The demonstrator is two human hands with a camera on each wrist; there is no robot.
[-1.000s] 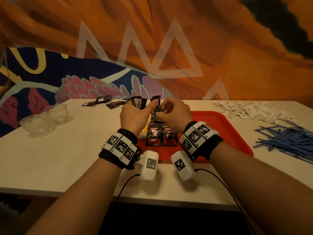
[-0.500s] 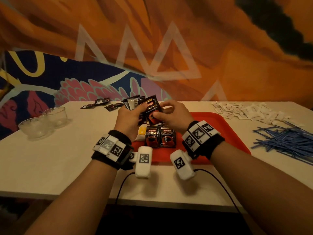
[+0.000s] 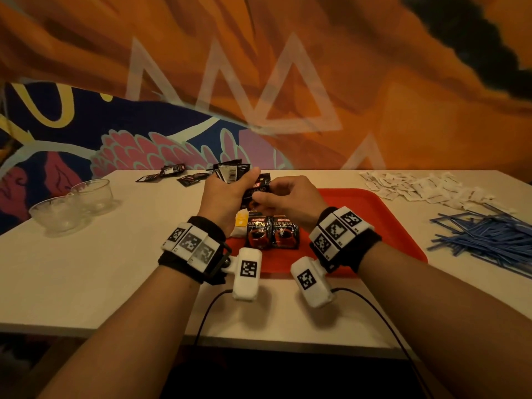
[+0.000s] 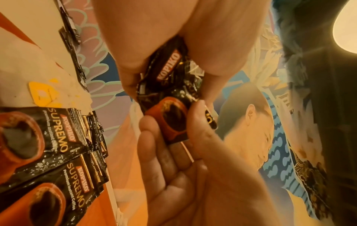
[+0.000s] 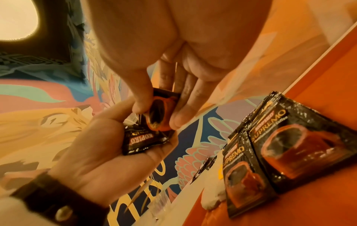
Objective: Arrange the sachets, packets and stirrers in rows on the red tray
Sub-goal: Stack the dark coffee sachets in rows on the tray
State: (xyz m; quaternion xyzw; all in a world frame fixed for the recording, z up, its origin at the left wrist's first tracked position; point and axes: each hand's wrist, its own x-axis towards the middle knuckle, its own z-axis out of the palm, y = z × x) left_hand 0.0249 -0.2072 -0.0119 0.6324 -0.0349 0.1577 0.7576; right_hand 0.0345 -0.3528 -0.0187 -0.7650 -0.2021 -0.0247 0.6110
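tray (image 3: pixel 374 214) part hidden by hands, stirrers (image 3: pixel 489 237) cropped

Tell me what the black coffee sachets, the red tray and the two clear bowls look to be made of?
Coffee sachets: glossy printed foil-plastic film, judging by crinkles and glints. Red tray: probably moulded plastic, smooth, with a raised rim. Clear bowls: transparent, glass or plastic; I can't tell which.

A café (likely): bold wall mural (image 3: pixel 172 133), bulk coffee sachets (image 3: pixel 272 233), stirrers (image 3: pixel 483 234).

Glossy black foil coffee packets (image 3: pixel 272 233) with crinkled, light-catching film; smooth red plastic tray (image 3: pixel 383 226); matt white tabletop (image 3: pixel 86 269); clear glass-like bowls (image 3: pixel 54 216); matt white paper sachets (image 3: pixel 426 188); thin blue plastic stirrers (image 3: pixel 486 237); black cloth wristbands (image 3: pixel 184 263) bearing matt white plastic blocks.
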